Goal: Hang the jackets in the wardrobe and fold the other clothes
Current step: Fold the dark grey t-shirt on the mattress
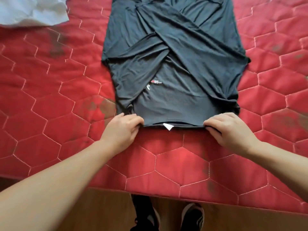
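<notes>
Black long-sleeved shirt [175, 64], sleeves crossed, on red mattress [50, 97]; left hand [123, 129] and right hand [228, 129] fingers pinch collar edge. Next, probably: fold lengthwise away.

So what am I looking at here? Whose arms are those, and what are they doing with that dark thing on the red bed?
There is no machine here, only a person. A camera worn on the person's head looks forward and down, so you see their own two arms reaching out, and their shoes on the wooden floor below. The red quilted mattress is the work surface. On it lies a dark grey shirt with its long sleeves crossed over the middle. The left hand and the right hand each pinch a corner of the shirt's near edge, where a small white label sticks out. It looks like the person is about to fold it. A pale cloth lies at the top left corner.
</notes>
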A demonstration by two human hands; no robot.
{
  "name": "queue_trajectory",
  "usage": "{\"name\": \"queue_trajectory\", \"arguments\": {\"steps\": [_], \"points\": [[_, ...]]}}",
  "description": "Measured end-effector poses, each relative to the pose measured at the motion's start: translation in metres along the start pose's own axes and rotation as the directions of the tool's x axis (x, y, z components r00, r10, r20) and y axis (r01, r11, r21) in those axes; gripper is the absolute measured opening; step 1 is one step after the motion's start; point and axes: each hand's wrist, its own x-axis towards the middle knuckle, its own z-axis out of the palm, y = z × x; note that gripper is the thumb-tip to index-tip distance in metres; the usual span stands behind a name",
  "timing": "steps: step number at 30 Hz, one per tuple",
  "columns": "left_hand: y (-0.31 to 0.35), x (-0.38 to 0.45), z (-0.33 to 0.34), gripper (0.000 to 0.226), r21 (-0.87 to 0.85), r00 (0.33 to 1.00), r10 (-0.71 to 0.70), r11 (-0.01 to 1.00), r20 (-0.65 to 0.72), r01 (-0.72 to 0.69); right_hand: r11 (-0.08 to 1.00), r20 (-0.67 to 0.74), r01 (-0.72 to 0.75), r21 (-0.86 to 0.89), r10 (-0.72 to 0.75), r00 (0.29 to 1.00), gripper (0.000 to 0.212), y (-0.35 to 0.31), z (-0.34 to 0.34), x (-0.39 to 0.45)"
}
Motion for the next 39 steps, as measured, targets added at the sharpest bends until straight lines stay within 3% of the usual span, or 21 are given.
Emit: {"name": "queue_trajectory", "arguments": {"steps": [6, 9, 12, 14, 17, 20, 22, 24, 26, 28, 30, 34, 37, 39], "points": [[0.001, -0.012, -0.033, 0.017, -0.161, 0.973, -0.197, 0.963, 0.122, 0.215, 0.949, 0.078, -0.278, 0.151, 0.269, 0.960, 0.008, 0.010, -0.039, 0.007], [-0.002, 0.005, -0.054, 0.015, -0.275, 0.955, -0.253, 0.917, 0.152, 0.287, 0.899, 0.158, -0.338, 0.277, 0.305, 0.939, 0.005, 0.018, -0.055, 0.028], [-0.010, 0.038, -0.079, 0.011, -0.349, 0.937, -0.297, 0.871, 0.185, 0.345, 0.841, 0.292, -0.418, 0.344, 0.327, 0.899, 0.032, 0.030, -0.073, 0.057], [-0.014, 0.060, -0.092, 0.022, -0.412, 0.926, -0.324, 0.830, 0.195, 0.376, 0.788, 0.307, -0.475, 0.392, 0.375, 0.875, 0.044, 0.034, -0.082, 0.076], [-0.030, 0.090, -0.104, 0.042, -0.509, 0.856, -0.390, 0.689, 0.341, 0.516, 0.647, 0.448, -0.635, 0.422, 0.461, 0.767, 0.052, 0.046, -0.094, 0.100], [-0.055, 0.115, -0.111, 0.048, -0.473, 0.820, -0.411, 0.673, 0.399, 0.568, 0.536, 0.712, -0.739, 0.407, 0.320, 0.625, 0.029, 0.069, -0.112, 0.123], [-0.071, 0.128, -0.111, 0.049, -0.513, 0.813, -0.414, 0.633, 0.409, 0.580, 0.459, 0.802, -0.786, 0.414, 0.225, 0.553, 0.027, 0.088, -0.114, 0.136], [-0.086, 0.143, -0.111, 0.038, -0.602, 0.788, -0.369, 0.509, 0.492, 0.614, 0.382, 0.816, -0.818, 0.430, 0.221, 0.533, 0.033, 0.109, -0.112, 0.150], [-0.101, 0.155, -0.109, 0.027, -0.648, 0.716, -0.325, 0.305, 0.618, 0.698, 0.312, 0.790, -0.828, 0.467, 0.273, 0.548, 0.040, 0.123, -0.104, 0.164], [-0.110, 0.164, -0.104, 0.031, -0.669, 0.664, -0.254, 0.081, 0.703, 0.739, 0.200, 0.767, -0.836, 0.511, 0.333, 0.549, 0.046, 0.132, -0.095, 0.176], [-0.118, 0.173, -0.098, 0.041, -0.664, 0.642, -0.196, -0.079, 0.742, 0.743, 0.090, 0.758, -0.838, 0.538, 0.384, 0.528, 0.040, 0.137, -0.085, 0.188], [-0.129, 0.189, -0.092, 0.038, -0.679, 0.680, -0.064, -0.176, 0.731, 0.713, 0.028, 0.733, -0.851, 0.524, 0.494, 0.468, 0.026, 0.143, -0.066, 0.201], [-0.138, 0.196, -0.091, 0.048, -0.606, 0.661, 0.052, -0.350, 0.749, 0.715, 0.040, 0.670, -0.843, 0.537, 0.586, 0.455, 0.021, 0.147, -0.055, 0.208], [-0.139, 0.199, -0.091, 0.055, -0.558, 0.635, 0.113, -0.377, 0.764, 0.739, 0.019, 0.674, -0.837, 0.546, 0.583, 0.453, 0.023, 0.152, -0.054, 0.212]]}}
